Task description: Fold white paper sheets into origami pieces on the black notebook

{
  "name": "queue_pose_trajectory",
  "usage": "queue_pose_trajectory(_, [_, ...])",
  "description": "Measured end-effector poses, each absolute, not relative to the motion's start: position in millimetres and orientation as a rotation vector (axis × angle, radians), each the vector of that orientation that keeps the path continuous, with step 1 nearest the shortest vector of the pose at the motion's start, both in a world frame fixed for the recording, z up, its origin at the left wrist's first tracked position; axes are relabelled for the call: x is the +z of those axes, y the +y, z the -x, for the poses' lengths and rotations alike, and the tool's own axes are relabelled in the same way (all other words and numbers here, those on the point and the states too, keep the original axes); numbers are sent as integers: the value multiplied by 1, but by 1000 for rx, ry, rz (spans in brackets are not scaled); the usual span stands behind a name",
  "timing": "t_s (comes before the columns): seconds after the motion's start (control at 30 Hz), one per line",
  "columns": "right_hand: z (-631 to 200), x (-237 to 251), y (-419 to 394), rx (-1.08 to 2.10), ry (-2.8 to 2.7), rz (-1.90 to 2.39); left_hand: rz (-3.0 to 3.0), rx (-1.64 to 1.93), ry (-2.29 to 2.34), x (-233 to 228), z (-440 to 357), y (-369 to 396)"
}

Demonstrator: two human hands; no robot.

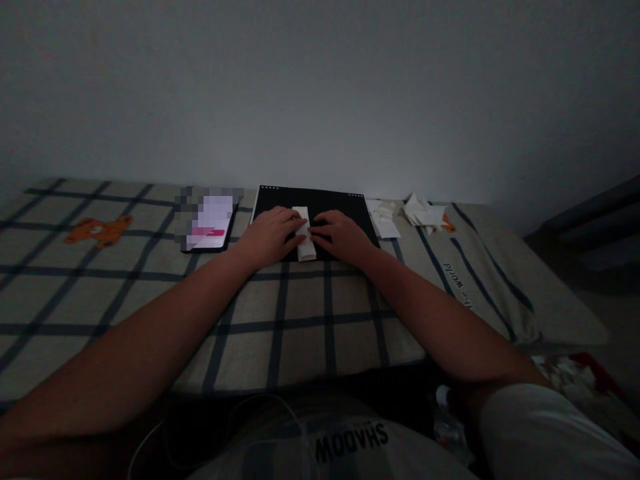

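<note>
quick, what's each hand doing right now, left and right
Left hand: open, flat, fingers pressing the folded white paper on the black board.
Right hand: open, flat, fingertips on the same paper.

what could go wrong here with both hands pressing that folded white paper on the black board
The narrow folded white paper strip overhangs the near edge of the flat black board, so that end has only the soft checked blanket under it and a crease there may come out uneven. The left hand and right hand cover both long edges, hiding their alignment. The room is dim, so small misfolds are hard to spot.
</note>
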State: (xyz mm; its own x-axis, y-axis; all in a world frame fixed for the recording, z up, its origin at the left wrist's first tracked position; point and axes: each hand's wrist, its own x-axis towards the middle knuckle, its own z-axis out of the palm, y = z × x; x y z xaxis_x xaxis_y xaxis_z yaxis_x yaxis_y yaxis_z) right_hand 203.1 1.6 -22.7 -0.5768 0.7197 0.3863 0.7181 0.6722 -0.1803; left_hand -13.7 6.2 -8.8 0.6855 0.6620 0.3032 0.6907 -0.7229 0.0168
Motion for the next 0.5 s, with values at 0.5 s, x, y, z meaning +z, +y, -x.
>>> queue_pose_trajectory(0.5, [-206,-22,5,85,-2520,875,2847,-378,-1083,-7,15,7])
